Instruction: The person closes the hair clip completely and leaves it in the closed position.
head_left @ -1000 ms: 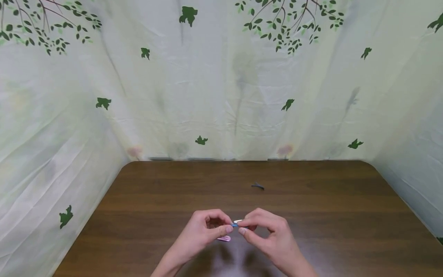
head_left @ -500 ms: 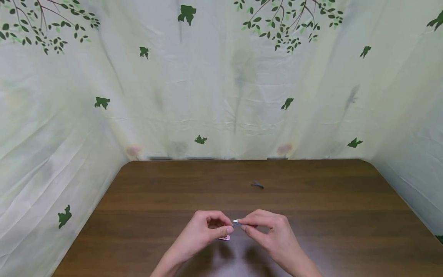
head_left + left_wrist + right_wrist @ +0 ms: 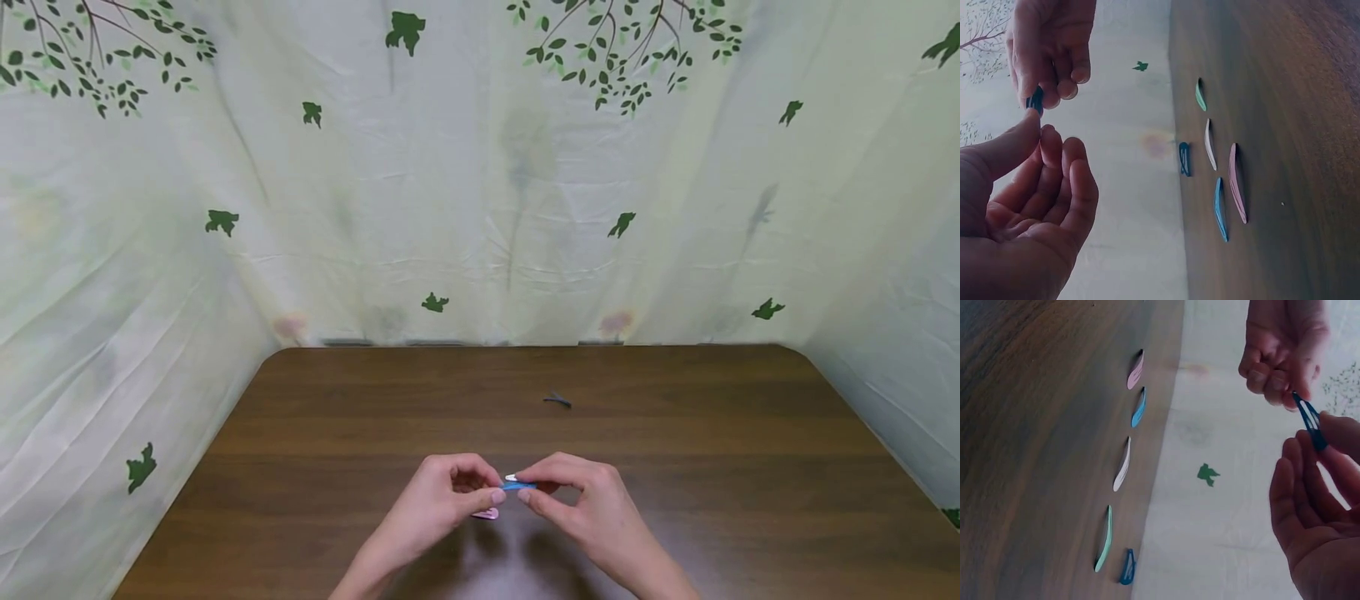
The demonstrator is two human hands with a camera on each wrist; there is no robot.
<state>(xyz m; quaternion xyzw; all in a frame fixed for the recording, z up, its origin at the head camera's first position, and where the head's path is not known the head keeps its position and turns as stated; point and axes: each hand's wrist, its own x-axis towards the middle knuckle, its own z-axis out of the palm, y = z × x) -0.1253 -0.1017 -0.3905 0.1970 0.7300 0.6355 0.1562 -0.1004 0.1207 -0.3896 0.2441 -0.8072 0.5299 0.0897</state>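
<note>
Two hands (image 3: pixel 517 500) pinching one blue clip (image 3: pixel 519 485), wrist views alone show five clips (image 3: pixel 1124 464) on table (image 3: pixel 675 467).

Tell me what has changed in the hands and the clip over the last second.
Little moved. The blue hair clip stays pinched between the left hand and the right hand; half a second ago it showed only as a thin sliver, and now its blue side faces the head camera again. Both hands kept their place above the table. The small dark piece farther back did not move.
</note>
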